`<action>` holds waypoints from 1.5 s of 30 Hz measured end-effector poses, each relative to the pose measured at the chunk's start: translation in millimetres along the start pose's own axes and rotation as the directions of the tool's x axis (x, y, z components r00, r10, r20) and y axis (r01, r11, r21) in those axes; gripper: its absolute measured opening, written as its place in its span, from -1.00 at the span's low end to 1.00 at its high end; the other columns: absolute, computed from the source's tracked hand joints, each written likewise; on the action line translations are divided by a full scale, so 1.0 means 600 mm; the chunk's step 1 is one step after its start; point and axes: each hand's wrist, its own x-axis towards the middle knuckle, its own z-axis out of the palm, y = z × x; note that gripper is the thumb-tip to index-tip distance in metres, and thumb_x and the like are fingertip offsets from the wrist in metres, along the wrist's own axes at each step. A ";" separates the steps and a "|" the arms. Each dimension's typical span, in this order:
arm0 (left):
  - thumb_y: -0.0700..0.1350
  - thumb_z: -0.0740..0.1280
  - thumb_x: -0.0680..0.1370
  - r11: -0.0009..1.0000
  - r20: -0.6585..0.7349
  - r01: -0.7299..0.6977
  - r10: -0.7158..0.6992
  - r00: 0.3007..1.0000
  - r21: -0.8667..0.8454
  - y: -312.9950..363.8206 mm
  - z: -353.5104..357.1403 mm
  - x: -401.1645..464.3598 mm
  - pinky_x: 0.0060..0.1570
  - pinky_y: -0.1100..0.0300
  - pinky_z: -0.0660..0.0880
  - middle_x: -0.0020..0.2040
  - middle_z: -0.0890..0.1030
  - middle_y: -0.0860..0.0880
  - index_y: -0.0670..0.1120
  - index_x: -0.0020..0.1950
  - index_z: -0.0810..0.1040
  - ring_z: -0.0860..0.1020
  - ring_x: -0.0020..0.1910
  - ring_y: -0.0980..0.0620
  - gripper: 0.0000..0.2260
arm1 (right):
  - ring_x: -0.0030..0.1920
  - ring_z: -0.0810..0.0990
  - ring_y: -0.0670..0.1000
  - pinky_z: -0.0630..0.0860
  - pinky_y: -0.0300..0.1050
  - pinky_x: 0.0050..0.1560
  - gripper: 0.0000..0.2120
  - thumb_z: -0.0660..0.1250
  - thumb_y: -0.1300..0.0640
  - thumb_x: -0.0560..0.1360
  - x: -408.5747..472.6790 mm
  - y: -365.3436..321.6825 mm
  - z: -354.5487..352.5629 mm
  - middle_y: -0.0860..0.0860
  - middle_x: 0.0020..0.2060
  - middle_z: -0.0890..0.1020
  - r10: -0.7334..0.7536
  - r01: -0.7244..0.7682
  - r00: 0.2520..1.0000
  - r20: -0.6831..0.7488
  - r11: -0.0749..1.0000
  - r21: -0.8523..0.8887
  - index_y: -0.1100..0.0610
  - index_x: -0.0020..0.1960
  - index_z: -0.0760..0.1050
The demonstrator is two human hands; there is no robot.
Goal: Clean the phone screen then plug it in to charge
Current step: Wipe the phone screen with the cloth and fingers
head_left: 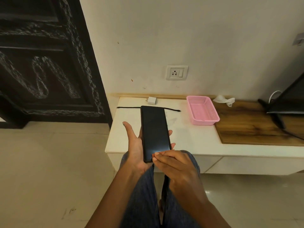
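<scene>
The slim black glass-fronted phone (155, 132) lies face up in the left hand (136, 148), fingers cupped around its edges, held over the near edge of the low white worktop (189, 139). The right hand (174, 163) is flat and loose, gripping nothing, its fingertips (156, 156) resting on the screen's lower end. Beyond the phone, a thin black cable (128, 107) stretches across the worktop, and a small white charger plug (151, 100) sits just behind it. Right of the phone stands a pink plastic basket (202, 110); a white wall socket (177, 72) is above.
</scene>
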 end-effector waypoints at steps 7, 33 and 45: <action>0.57 0.05 0.28 1.000 0.011 0.000 0.000 1.000 -0.008 0.002 -0.008 -0.002 0.02 -0.24 0.56 0.20 0.60 -0.24 0.01 0.30 0.51 0.61 0.13 -0.24 -0.15 | 0.11 0.49 -0.07 0.47 -0.27 0.14 -0.63 0.06 0.21 0.62 0.006 0.003 -0.008 0.10 -0.02 0.67 -0.013 0.007 0.999 0.044 0.991 0.134 0.27 -0.01 0.64; 0.60 0.02 0.25 0.990 -0.076 0.049 -0.039 0.996 0.133 -0.021 0.016 -0.003 0.07 -0.05 0.57 0.12 0.63 -0.23 -0.09 0.31 0.52 0.63 0.07 -0.18 -0.03 | 0.04 0.61 0.09 0.46 -0.29 0.17 -0.83 0.29 0.35 0.47 0.050 0.040 0.003 0.22 -0.01 0.65 0.064 -0.061 0.997 -0.038 0.996 0.073 0.36 -0.01 0.62; 0.60 0.08 0.21 0.990 -0.059 0.080 -0.073 0.996 0.116 -0.029 0.017 -0.008 -0.19 0.00 0.62 -0.02 0.70 -0.19 -0.07 0.07 0.69 0.68 -0.05 -0.16 -0.12 | -0.02 0.64 0.11 0.54 -0.17 0.05 -0.79 0.28 0.33 0.40 0.077 0.039 -0.014 0.15 -0.05 0.68 0.046 -0.045 0.999 -0.025 0.998 0.036 0.31 -0.03 0.65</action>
